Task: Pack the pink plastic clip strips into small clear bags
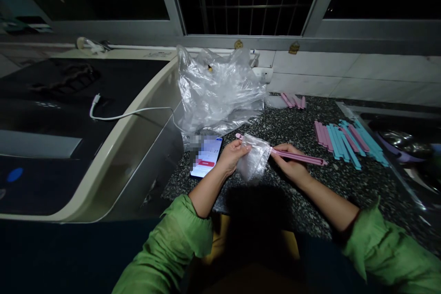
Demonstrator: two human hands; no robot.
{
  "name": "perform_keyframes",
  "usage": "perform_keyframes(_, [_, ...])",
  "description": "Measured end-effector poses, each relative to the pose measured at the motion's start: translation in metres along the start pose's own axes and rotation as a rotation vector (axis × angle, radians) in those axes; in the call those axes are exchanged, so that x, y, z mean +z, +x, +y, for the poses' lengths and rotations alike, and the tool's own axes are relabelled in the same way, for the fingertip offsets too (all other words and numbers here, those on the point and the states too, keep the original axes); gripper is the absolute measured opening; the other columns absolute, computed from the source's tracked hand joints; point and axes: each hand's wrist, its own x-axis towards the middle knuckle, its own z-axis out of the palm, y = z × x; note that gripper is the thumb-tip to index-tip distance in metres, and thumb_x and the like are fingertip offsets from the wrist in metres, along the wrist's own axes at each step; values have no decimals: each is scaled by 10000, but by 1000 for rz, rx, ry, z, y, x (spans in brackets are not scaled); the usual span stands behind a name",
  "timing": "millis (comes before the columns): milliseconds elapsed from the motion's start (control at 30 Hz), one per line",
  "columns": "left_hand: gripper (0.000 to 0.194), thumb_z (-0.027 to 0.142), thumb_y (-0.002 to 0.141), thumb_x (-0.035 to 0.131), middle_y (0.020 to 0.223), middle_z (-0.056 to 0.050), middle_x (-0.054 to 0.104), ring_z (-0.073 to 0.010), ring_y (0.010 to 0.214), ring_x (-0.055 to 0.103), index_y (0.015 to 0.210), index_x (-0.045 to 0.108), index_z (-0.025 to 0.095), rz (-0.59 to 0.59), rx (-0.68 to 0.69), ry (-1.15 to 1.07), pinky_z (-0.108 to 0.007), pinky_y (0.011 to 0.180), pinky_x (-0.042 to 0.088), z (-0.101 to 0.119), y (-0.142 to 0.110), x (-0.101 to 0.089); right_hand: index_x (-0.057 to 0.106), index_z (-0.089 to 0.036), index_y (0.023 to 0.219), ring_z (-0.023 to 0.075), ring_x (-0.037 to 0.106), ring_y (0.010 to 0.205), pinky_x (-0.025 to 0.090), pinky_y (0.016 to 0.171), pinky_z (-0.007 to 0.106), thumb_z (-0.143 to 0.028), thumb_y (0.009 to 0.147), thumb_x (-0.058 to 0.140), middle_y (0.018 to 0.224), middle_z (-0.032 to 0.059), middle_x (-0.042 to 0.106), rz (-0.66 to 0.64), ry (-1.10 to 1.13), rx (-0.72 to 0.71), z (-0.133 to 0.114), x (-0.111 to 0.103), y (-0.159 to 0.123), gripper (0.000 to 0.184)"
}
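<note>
In the head view, the left grip (234, 155) is closed on the edge of a small clear bag (254, 156), thumb on top, with the tip of a pink strip (299, 156) showing just above the fingers. The right grip (291, 164) is closed around the strip near the bag; the strip passes behind or through the bag, which I cannot tell, and its other end points out to the right, past the right grip. Both grips are over the speckled dark desk (306, 193). Just to the left of the left grip a lit phone (206, 158) lies on the desk. Beyond the left grip sits a large crumpled clear plastic bag (220, 87). To the right of the right grip, pink strips (323, 137) and blue strips (344, 143) lie in a loose group, some overlapping. Farther beyond the right grip, a few short pink pieces (292, 101) lie near the tiled wall (310, 73).
</note>
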Motion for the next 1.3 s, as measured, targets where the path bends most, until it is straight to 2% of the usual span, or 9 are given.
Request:
perform_keyframes(233, [442, 379, 335, 845, 537, 11, 611, -73, 474, 497, 615, 631, 112, 40, -38, 46, -200, 530, 368, 0, 2, -4, 598, -213, 774, 151, 619, 670, 508, 636, 288, -330, 763, 603, 744, 25, 664, -28, 11, -11, 1, 1, -2, 118])
perform_keyframes(367, [424, 401, 346, 840, 514, 5, 604, -67, 449, 483, 569, 633, 105, 23, -64, 61, -196, 498, 349, 0, 2, -5, 598, -215, 768, 149, 620, 668, 509, 636, 286, -326, 762, 609, 740, 22, 665, -30, 4, -22, 2, 2, -2, 112])
perform_keyframes(733, [379, 341, 353, 842, 516, -11, 630, -79, 451, 516, 564, 647, 94, 19, -124, 19, -198, 492, 377, 1, 0, -4, 616, -212, 778, 147, 623, 647, 511, 626, 285, -365, 768, 599, 725, 16, 674, -64, -11, -2, 1, -1, 3, 154])
perform_keyframes(900, [374, 335, 337, 840, 487, -13, 616, -83, 428, 514, 532, 633, 93, 30, -129, 10, -200, 473, 373, 2, 1, -6, 614, -216, 810, 154, 621, 681, 520, 653, 306, -352, 760, 611, 760, 19, 665, -88, -3, -38, 4, -1, 2, 145])
perform_keyframes(1067, [360, 331, 356, 832, 468, -7, 598, -77, 417, 497, 523, 617, 96, 60, -85, -27, -199, 469, 370, 3, 4, -8, 605, -215, 833, 173, 620, 765, 526, 711, 337, -307, 746, 631, 808, 33, 655, 20, -7, -122, 6, -2, 2, 129])
perform_keyframes(1300, [355, 338, 362, 825, 458, -2, 587, -76, 411, 483, 509, 606, 100, 75, -56, -26, -199, 458, 352, 3, 4, -8, 611, -217, 812, 169, 625, 750, 532, 706, 341, -221, 751, 625, 784, 28, 660, 115, -12, -232, 0, -7, 5, 63])
